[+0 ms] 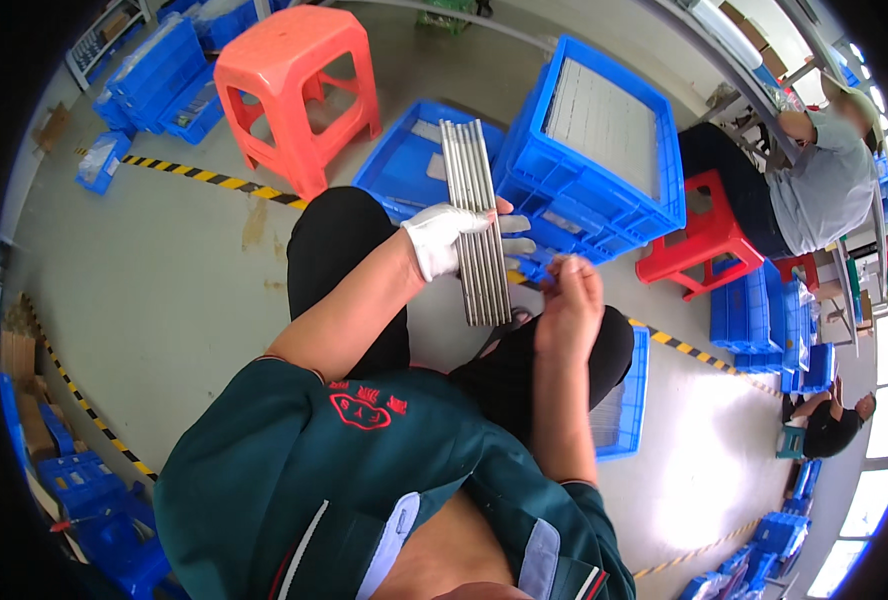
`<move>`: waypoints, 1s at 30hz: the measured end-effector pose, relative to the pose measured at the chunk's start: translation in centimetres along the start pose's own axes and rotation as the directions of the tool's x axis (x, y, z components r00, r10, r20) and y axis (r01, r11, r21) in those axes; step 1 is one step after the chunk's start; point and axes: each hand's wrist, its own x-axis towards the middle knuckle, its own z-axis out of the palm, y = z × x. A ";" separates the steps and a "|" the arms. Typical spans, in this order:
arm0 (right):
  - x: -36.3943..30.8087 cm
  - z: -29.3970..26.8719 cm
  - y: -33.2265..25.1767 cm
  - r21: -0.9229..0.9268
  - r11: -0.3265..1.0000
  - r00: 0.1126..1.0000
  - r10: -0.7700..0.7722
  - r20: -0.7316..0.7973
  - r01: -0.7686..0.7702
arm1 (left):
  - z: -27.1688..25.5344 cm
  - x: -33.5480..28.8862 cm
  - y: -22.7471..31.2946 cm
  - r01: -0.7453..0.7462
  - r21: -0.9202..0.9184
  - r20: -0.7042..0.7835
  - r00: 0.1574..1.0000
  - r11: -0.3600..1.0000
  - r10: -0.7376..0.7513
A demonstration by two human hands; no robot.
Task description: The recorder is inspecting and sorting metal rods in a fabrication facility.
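Observation:
My left hand (451, 236), in a white glove, grips a flat row of several long grey metal rods (474, 190) held upright above my knees. My bare right hand (570, 302) is just to the right of the rods' lower end, fingers pinched together near them; whether it holds anything small I cannot tell. Beyond the rods stands a blue crate (594, 215) filled with grey metal pieces. A shallower blue tray (396, 170) lies to its left.
An orange plastic stool (297, 90) stands at the upper left, a red stool (702, 240) at the right with a seated person (814, 180) beside it. Another blue crate (632, 410) sits by my right leg. Stacks of blue crates (774, 320) line the edges. Yellow-black tape marks the floor.

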 end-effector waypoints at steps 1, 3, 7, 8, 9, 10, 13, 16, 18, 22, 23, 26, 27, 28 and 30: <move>0.5 0.5 -1.4 -0.058 0.998 1.000 -0.029 0.010 0.030 | -0.7 0.3 -0.5 0.066 -0.015 0.093 0.994 0.998 -0.064; 2.4 1.2 -2.7 -0.230 0.966 0.993 -0.102 0.067 0.114 | -1.7 0.6 -1.8 0.173 0.001 0.191 0.967 0.985 -0.170; 6.3 1.8 -2.1 -0.477 0.871 0.991 -0.068 0.117 0.116 | -2.3 -0.1 -3.7 0.415 -0.037 0.264 0.882 0.909 -0.391; 7.0 2.0 -1.6 -0.489 0.868 0.994 -0.049 0.093 0.088 | -2.5 -0.3 -4.2 0.438 -0.055 0.260 0.874 0.897 -0.411; 7.6 2.3 -0.8 -0.486 0.873 0.997 -0.008 0.077 0.044 | -2.8 -0.6 -4.6 0.491 -0.099 0.283 0.848 0.866 -0.448; 7.9 2.4 0.0 -0.482 0.876 0.998 0.031 0.062 0.003 | -3.1 -0.8 -5.0 0.539 -0.141 0.311 0.820 0.830 -0.480; 8.3 2.3 2.5 -0.335 0.928 0.974 0.206 0.090 -0.165 | -3.5 -1.6 -6.0 0.610 -0.187 0.319 0.779 0.770 -0.540; 8.9 2.0 3.7 -0.223 0.938 0.879 0.330 0.345 -0.265 | -3.3 -2.1 -6.2 0.648 -0.114 0.269 0.750 0.753 -0.605; 9.1 1.9 3.6 -0.267 0.924 0.849 0.363 0.383 -0.274 | -3.2 -1.8 -6.6 0.671 -0.076 0.259 0.728 0.738 -0.635; 8.7 1.6 3.5 -0.357 0.891 0.829 0.411 0.379 -0.279 | -3.6 -1.8 -7.2 0.662 -0.140 0.288 0.739 0.737 -0.609; 8.9 1.5 3.4 -0.372 0.886 0.829 0.417 0.373 -0.277 | -3.8 -1.5 -7.5 0.672 -0.167 0.312 0.730 0.722 -0.608; 9.2 1.0 3.7 -0.374 0.884 0.837 0.415 0.356 -0.280 | -3.7 -1.1 -7.5 0.672 -0.261 0.323 0.737 0.693 -0.594; 9.3 0.9 3.9 -0.362 0.889 0.838 0.410 0.360 -0.280 | -3.8 -1.1 -7.6 0.676 -0.263 0.323 0.734 0.689 -0.597; 9.3 0.9 4.0 -0.363 0.888 0.839 0.412 0.355 -0.282 | -4.0 -1.1 -7.8 0.655 -0.216 0.296 0.751 0.724 -0.591; 9.2 1.0 4.0 -0.339 0.891 0.865 0.406 0.295 -0.302 | -4.0 -1.1 -7.6 0.633 -0.168 0.272 0.766 0.756 -0.582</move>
